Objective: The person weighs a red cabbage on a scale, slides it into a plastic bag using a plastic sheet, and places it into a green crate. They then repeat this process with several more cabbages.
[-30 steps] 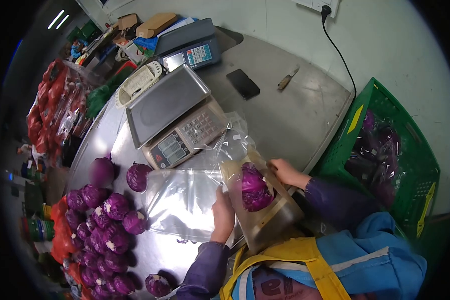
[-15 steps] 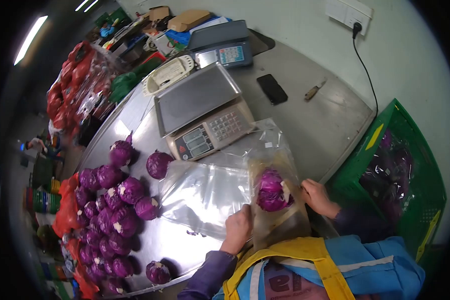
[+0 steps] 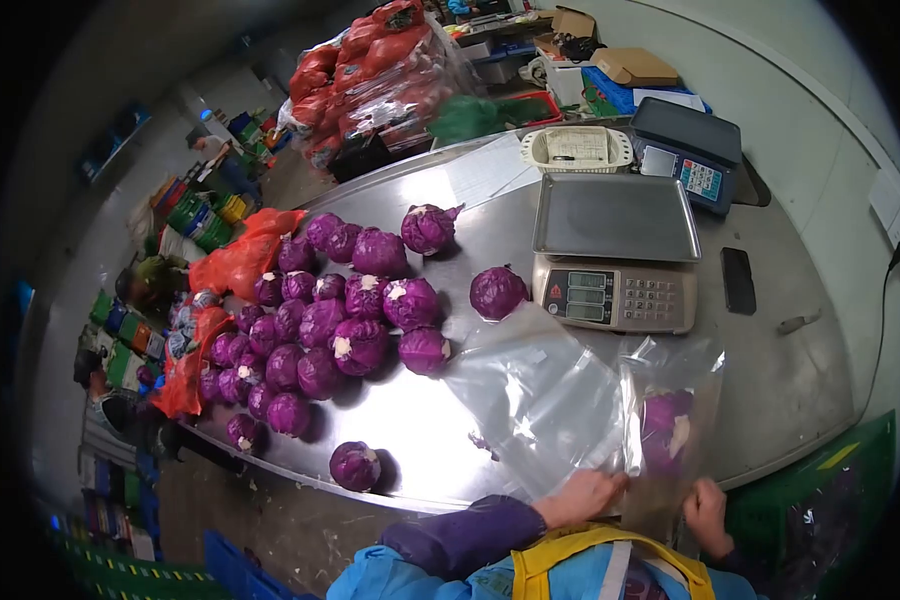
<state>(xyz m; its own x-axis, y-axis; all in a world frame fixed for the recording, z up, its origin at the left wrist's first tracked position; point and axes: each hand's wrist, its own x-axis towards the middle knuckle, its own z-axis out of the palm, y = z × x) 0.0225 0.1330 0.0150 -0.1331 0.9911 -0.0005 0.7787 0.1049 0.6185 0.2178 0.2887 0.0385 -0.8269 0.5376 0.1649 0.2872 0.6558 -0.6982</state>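
Observation:
A red cabbage (image 3: 667,430) with a pale cut stem is inside a clear plastic bag (image 3: 708,385) at the table's near edge. My left hand (image 3: 582,497) is closed on the left edge of this bag's mouth. At the other edge, the curled fingers of my right hand (image 3: 707,515) pinch the plastic. Flat to the left lies more clear plastic bagging (image 3: 535,385), its lower corner by my left hand. Several loose red cabbages (image 3: 320,322) are heaped further left, and a single cabbage (image 3: 498,292) rests by the scale.
A weighing scale (image 3: 615,295) with a metal pan stands beyond the bags. Behind it are a cream basket (image 3: 576,148) and a second scale (image 3: 685,160). A phone (image 3: 738,281) and a knife (image 3: 798,322) lie right. A green crate (image 3: 870,440) stands lower right. People work far left.
The view has swung left, so the table's things appear further right and more of the room shows. Both hands keep hold of the bag around the cabbage.

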